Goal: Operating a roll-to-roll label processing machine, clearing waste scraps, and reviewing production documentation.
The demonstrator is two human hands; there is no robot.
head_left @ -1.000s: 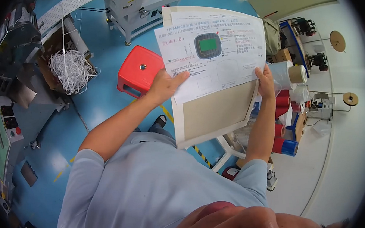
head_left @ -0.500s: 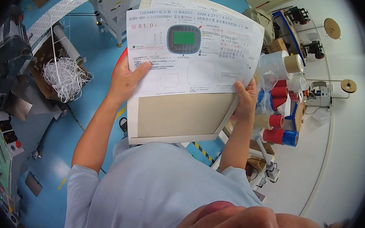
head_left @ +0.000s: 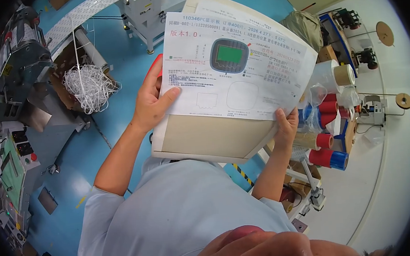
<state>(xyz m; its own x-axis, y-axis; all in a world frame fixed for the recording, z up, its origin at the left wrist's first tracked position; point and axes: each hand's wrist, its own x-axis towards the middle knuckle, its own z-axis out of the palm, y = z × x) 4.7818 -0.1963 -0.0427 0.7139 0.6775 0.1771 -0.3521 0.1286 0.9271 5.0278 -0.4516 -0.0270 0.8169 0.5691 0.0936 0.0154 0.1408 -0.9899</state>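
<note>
A white printed sheet (head_left: 270, 99) with a drawing of a dark rounded frame around a green panel lies on top of a stiff beige board (head_left: 215, 136) with a pale border. Another white paper (head_left: 210, 6) peeks out behind the sheet's far edge. My left hand (head_left: 152, 103) grips the stack at its left side, thumb on top of the sheet and fingers underneath. Something red (head_left: 160, 61) shows beside those fingers. At the lower right edge, my right hand (head_left: 287, 127) pinches sheet and board, its thumb on the paper. The stack is held in front of my chest, tilted.
A box at left holds a tangle of white strips (head_left: 91, 91). Nearer on the left stands a machine with a control panel (head_left: 24, 152). Rolls of red and blue film (head_left: 330, 159) stick out along the right, near a white wall. A wheeled white frame (head_left: 148, 17) stands ahead.
The stack and both hands have shifted rightward in the picture, and the sheet has turned slightly clockwise. The surroundings have also shifted right and a little down. Both hands keep their hold.
</note>
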